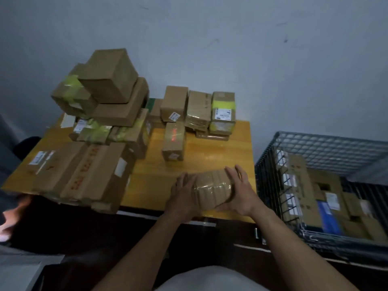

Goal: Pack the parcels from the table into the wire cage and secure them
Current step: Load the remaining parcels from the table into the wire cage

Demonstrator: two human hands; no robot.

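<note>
Parcels cover much of the table, and I am holding one of them. It is the taped parcel, a brown bundle wrapped in shiny clear tape. It is near the front right corner of the yellow wood top. My left hand cups its left end, with the fingers bent over it. My right hand grips its right end, with the fingers spread on the far side and the thumb on the near side. So both hands hold this one parcel between them. I cannot tell if it rests on the wood or is lifted a little.

Just to the right of the table stands the wire cage. It has grey mesh walls and an open top. Inside it lie packed boxes, brown with white labels, and a blue box near the front.

Behind my hands a small box with a red mark lies alone on the wood. Farther back a row of boxes stands side by side by the wall, and the right one has a yellow-green band. On the left is a tall stack of brown boxes, some with green tape. In front of it lies a big flat box with red letters, and it pokes over the front edge of the table.
</note>
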